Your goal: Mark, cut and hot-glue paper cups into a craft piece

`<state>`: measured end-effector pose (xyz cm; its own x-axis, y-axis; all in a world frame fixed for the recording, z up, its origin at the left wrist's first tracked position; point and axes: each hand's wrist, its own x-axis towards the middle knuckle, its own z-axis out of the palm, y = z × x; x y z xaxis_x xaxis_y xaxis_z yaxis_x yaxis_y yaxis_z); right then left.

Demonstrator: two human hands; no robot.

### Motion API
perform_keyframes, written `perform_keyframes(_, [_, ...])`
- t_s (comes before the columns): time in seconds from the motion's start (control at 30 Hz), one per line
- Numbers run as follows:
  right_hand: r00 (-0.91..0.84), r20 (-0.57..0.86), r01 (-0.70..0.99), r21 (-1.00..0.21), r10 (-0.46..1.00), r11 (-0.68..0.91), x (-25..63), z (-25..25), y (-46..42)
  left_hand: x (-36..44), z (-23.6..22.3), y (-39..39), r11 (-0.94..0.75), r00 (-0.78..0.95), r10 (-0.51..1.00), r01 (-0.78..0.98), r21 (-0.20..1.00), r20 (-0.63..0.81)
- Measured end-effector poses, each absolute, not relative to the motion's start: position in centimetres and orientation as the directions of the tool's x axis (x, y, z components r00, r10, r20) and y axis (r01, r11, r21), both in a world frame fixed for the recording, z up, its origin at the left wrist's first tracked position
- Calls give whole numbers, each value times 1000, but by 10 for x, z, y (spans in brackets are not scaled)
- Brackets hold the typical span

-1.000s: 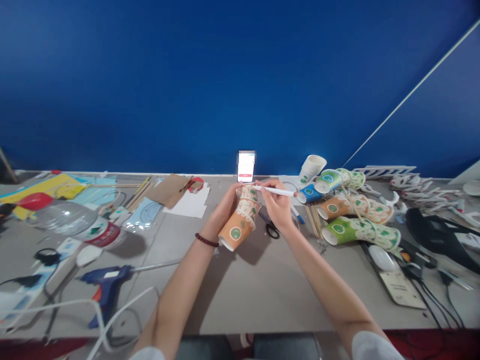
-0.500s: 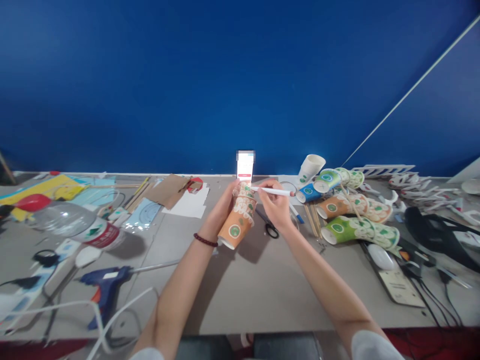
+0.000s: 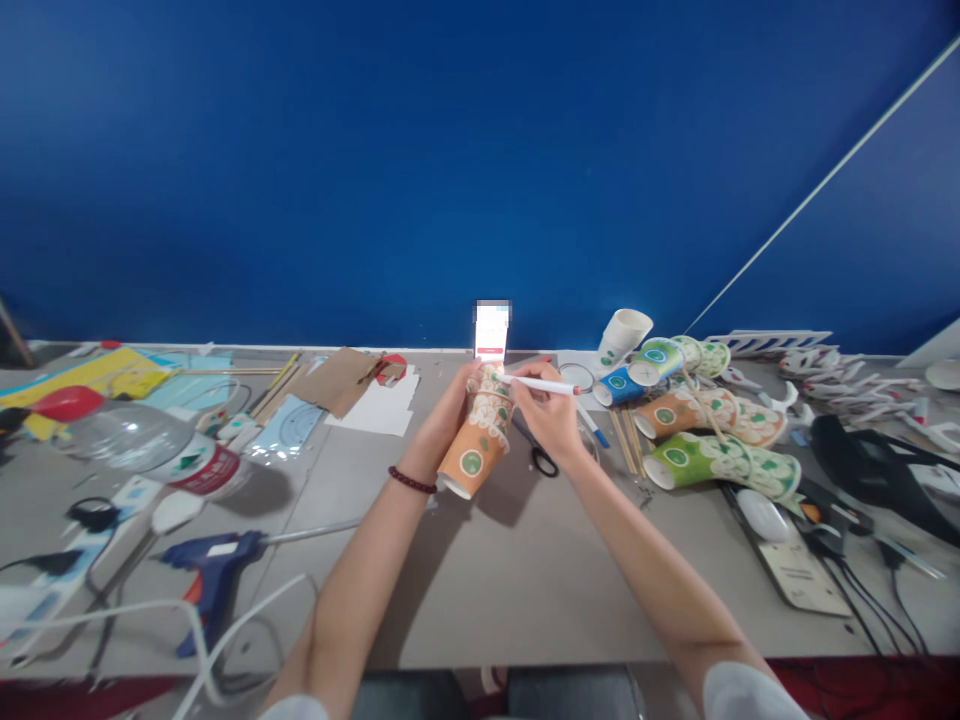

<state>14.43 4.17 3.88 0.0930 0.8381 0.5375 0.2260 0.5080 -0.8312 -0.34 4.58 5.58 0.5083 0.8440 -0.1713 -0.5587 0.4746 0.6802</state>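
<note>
My left hand (image 3: 447, 417) is wrapped round a stack of orange paper cups (image 3: 480, 436), tilted with the open mouth towards me above the grey table (image 3: 525, 580). A dark bead bracelet sits on that wrist. My right hand (image 3: 551, 412) pinches a white pen (image 3: 541, 384) with a red end, its tip touching the far end of the cup stack. Black scissors (image 3: 538, 455) lie on the table just under my right hand.
Several lying cups, green (image 3: 720, 462), orange (image 3: 697, 412), blue (image 3: 619, 384) and white (image 3: 624, 333), crowd the right. A phone (image 3: 492, 332) leans on the blue wall. A blue glue gun (image 3: 217, 562), a clear bottle (image 3: 161, 440), cables and cardboard lie left.
The pen and my right hand have shifted slightly left along the end of the cups. The cup stack has barely moved.
</note>
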Motion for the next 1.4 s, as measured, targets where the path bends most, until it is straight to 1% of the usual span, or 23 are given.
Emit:
perform_keyframes(0.33, [81,532,231,-833,843,503,145,41,41,-4,57,44,484,516,838,-548,682,-180])
perform_keyframes(0.43, [100,534,215,-836,840,506,144,40,41,-4,59,43,474,514,841,-550,688,-168])
perform_keyframes(0.6, [121,519,196,-848,846,493,144,39,42,-5,62,41,491,532,826,-517,701,-187])
perform_keyframes(0.87, [140,509,193,-855,849,481,144,38,42,-4,59,44,489,515,835,-530,693,-195])
perform_keyframes(1.1, [103,522,203,-844,847,496,143,41,41,-5,62,41,491,528,828,-518,700,-189])
perform_keyframes(1.23, [130,514,168,-854,848,493,142,42,40,-5,62,43,469,514,841,-542,698,-167])
perform_keyframes(1.4, [186,456,61,-889,870,453,142,39,43,-4,58,47,472,503,844,-528,706,-188])
